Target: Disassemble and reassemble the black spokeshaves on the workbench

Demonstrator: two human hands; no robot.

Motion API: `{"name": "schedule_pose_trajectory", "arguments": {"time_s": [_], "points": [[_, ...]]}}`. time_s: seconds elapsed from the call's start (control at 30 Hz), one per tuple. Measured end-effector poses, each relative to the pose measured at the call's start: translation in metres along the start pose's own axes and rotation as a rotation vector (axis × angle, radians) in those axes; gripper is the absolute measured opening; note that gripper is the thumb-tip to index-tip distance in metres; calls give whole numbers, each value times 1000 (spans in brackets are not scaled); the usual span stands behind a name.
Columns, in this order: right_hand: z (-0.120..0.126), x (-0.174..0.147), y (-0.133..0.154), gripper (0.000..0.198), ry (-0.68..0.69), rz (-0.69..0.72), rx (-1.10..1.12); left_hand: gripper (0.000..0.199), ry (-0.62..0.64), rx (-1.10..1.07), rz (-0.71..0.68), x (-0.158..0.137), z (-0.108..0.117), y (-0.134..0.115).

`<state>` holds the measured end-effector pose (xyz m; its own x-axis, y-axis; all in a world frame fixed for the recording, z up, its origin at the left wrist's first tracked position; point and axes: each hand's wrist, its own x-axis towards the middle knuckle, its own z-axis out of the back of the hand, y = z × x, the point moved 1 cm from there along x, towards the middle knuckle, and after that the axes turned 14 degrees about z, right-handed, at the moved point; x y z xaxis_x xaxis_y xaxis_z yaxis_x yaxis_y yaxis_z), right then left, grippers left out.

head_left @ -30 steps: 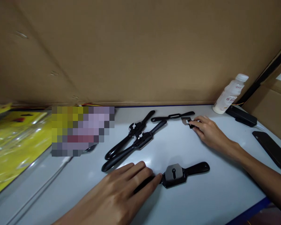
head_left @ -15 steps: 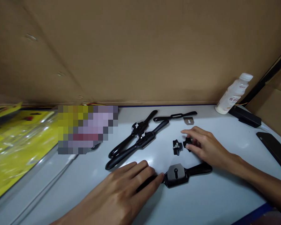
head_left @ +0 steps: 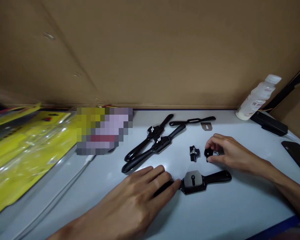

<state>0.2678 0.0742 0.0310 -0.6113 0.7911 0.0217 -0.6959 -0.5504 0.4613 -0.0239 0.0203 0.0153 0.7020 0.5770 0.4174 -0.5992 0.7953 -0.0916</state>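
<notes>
Since a second ago our right hand (head_left: 228, 153) has come back from the far side of the table (head_left: 240, 206), where it was at the small metal plate (head_left: 206, 126), and now sits nearer to us, just behind the tool we are steadying. A small black clamp piece (head_left: 194, 153) that was not on the open table a second ago now lies to the left of that hand, apart from it.

Right now our right fingers (head_left: 211, 144) are pinched together on a small black knob (head_left: 209, 153), held just at the table surface. Our left hand (head_left: 140, 196) lies flat, fingers together and stretched out, pressing down on the left handle of the near black hand tool (head_left: 205, 181); its grey plate faces up and its right handle points away to the right.

Further back we see two more black tools (head_left: 152, 141) of the same kind lying side by side and touching, slanted across the table, and a thinner black frame (head_left: 192, 121) behind them, with the metal plate just beside its right end. A white bottle (head_left: 258, 97) leans at the far right corner against the cardboard wall (head_left: 150, 50), next to a black box (head_left: 268, 122). A dark phone (head_left: 298, 153) lies at the right edge. Yellow packets (head_left: 27, 150) are heaped on the left.
</notes>
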Motion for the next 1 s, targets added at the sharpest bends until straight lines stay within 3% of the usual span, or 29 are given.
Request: {"name": "schedule_pose_trajectory", "arguments": {"time_s": [0.23,0.47,0.57,0.73,0.83,1.0], "points": [[10,-5,-1,41,87,152,61,54,98,-6,73,-1,-6,-1],[8,-3,-5,16,101,155,44,65,162,-55,131,-5,-13,0],[5,-2,-2,5,42,209,-3,63,158,-54,124,-3,-9,0],[-2,-5,23,24,-190,255,91,45,117,-10,97,1,-5,-2],[-18,-10,42,24,-190,303,216,33,112,-24,106,3,-4,-3],[-40,-14,53,27,-231,428,71,31,113,-40,110,4,-7,-4]]}}
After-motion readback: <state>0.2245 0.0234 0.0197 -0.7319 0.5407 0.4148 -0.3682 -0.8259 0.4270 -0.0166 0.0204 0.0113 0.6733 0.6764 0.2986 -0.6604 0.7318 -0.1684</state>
